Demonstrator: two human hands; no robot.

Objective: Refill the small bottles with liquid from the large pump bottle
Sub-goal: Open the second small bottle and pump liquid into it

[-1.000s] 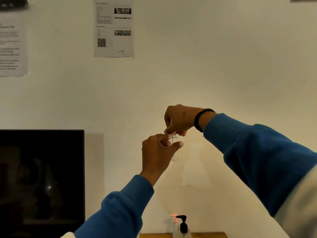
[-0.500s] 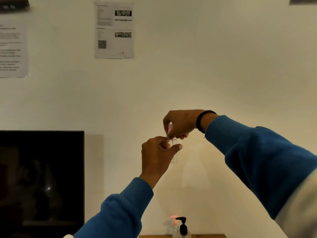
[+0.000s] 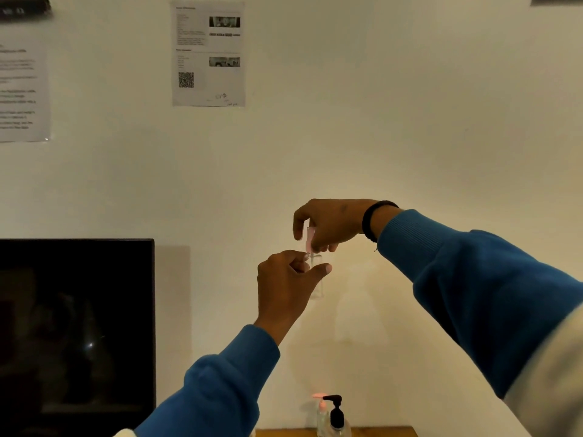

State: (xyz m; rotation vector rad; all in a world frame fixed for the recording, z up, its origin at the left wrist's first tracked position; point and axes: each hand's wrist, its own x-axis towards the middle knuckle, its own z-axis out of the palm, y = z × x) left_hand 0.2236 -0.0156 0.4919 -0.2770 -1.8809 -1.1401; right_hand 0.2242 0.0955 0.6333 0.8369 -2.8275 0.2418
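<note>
Both hands raised in front of the wall, well above the table.

Left hand (image 3: 285, 280): fingers curled round a small clear bottle (image 3: 316, 283), thumb across its upper part; only the lower body shows past the palm. Bottle upright.

Right hand (image 3: 329, 223): directly above the left grip, fingertips pinching a pink pump cap (image 3: 310, 238). A thin stem hangs under the cap, at or in the bottle neck; whether the threads are engaged cannot be told.

Far below the grip, on the wooden table (image 3: 378, 432): large pump bottle with black pump (image 3: 337, 416), with a second small bottle with a pink cap (image 3: 321, 416) just to its left.

Judged step: the cap is being taken off or put on the small bottle; which one is unclear, as is the liquid level.

Next move needs the stem kept in line with the neck and the left hand holding the bottle against twist.
</note>
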